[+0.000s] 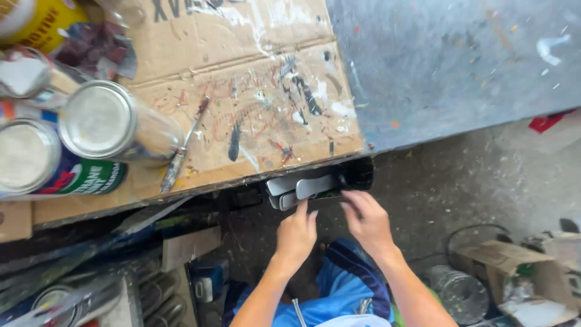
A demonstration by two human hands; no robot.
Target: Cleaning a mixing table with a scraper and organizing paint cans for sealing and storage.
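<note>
Under the paint-spattered workbench (460, 66), grey handles (305, 186) are being reached for by the left hand (296, 233) and right hand (366, 219), fingers loose, nothing gripped; a firm hold is called for next

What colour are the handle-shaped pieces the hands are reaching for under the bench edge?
Silver-grey handle pieces, against a black tray; head view shows them best.

2 hands are seen: a left hand (296, 233) and a right hand (367, 219). 2 grey metal pieces (302, 186) are counted under the table edge. 3 tin cans (97, 120) are counted on 1 cardboard sheet (242, 72), beside 1 palette knife (181, 148).
</note>
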